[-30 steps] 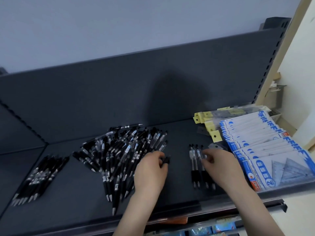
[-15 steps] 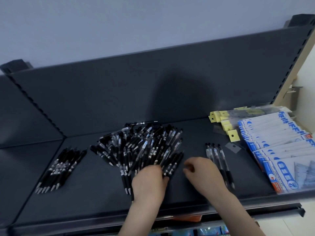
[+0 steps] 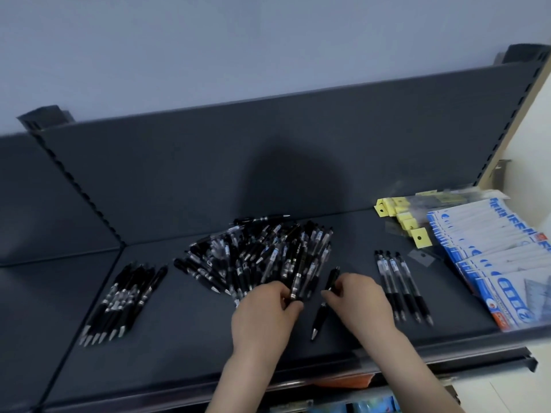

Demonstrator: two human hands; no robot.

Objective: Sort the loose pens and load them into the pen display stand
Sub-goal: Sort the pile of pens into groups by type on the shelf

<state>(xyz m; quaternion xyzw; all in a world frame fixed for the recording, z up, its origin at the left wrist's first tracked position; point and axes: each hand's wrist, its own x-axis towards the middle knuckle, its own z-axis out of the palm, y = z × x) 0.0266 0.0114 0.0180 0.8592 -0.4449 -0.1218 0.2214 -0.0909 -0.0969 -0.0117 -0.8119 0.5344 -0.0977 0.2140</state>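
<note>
A big loose pile of black pens (image 3: 262, 254) lies in the middle of the dark shelf (image 3: 179, 347). A sorted bundle of black pens (image 3: 122, 302) lies at the left. A short row of clear-barrelled pens (image 3: 402, 284) lies at the right. My left hand (image 3: 265, 317) pinches a pen at the pile's near edge. My right hand (image 3: 360, 302) grips one black pen (image 3: 325, 302) by its middle, tip pointing toward me, between the pile and the row. No pen display stand is in view.
Yellow-tagged packets (image 3: 402, 216) and a fanned stack of blue-and-white ruler sets (image 3: 492, 257) fill the shelf's right end. The shelf's upright back panel (image 3: 268, 159) rises behind the pens. A notched divider (image 3: 77, 189) separates the left bay.
My right hand has taken up a single black pen beside the pile. My left hand has closed on a pen at the pile's edge. The view has shifted left.
</note>
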